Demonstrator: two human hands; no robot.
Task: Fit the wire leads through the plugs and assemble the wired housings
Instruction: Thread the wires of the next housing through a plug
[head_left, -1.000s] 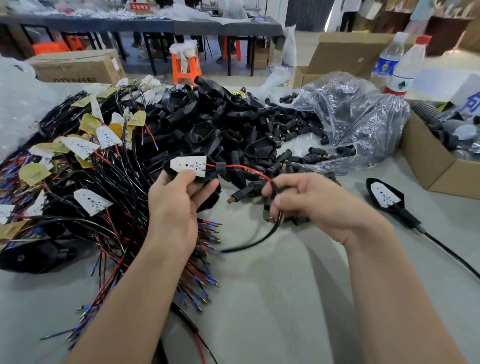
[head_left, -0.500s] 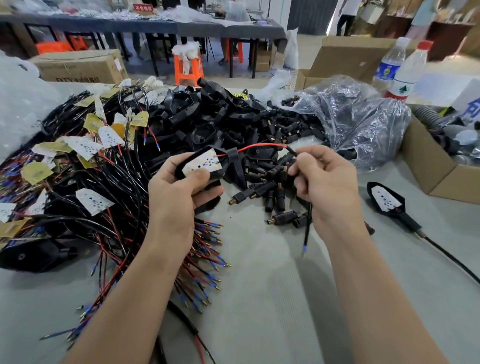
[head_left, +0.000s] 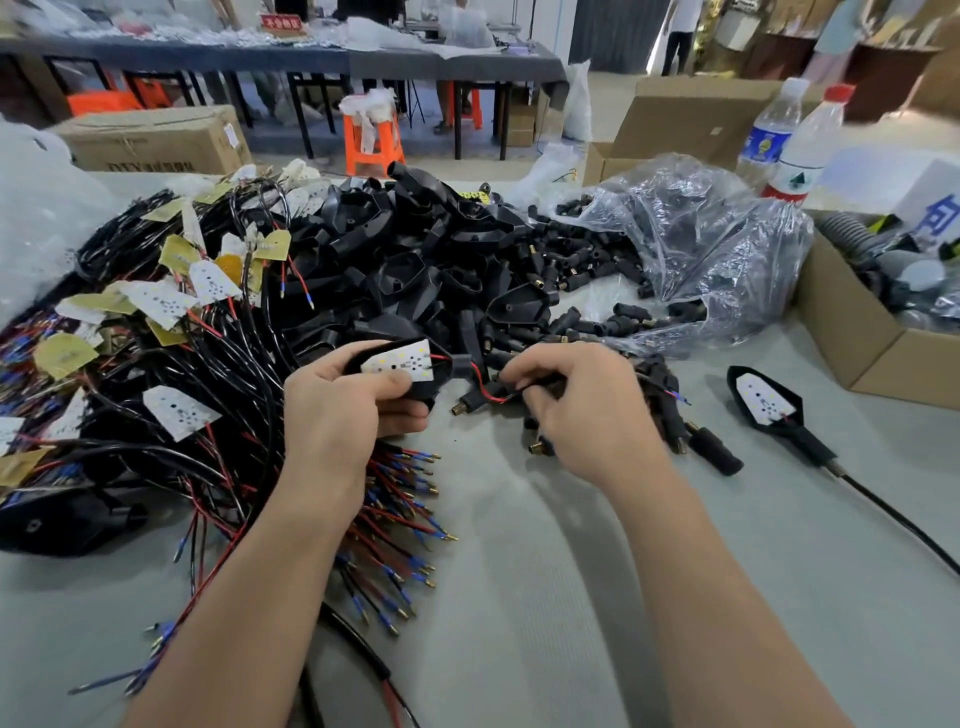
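My left hand (head_left: 340, 415) grips a black housing (head_left: 439, 364) with a white LED board (head_left: 400, 361) seated in it. A red wire lead (head_left: 480, 382) runs out of the housing's neck to my right hand (head_left: 587, 410), which pinches the black sheathed lead (head_left: 540, 384); the lead's blue tip shows past the hand. Loose black plugs (head_left: 470, 402) with brass ends lie just under and behind my hands. A heap of empty black housings (head_left: 410, 249) fills the table's middle. Wired LED boards (head_left: 179, 413) are tangled at the left.
One assembled housing with its plug and cable (head_left: 769, 405) lies on the grey cloth at the right. A clear bag of plugs (head_left: 691, 249) sits behind it, with a cardboard box (head_left: 852, 332) and two bottles (head_left: 802, 150) at the far right. Several wire ends fan out below my left hand.
My right hand has dropped from beside the plug pile to the table and drawn closer to the housing, so the red lead now sags short. The left hand lowered the housing slightly.
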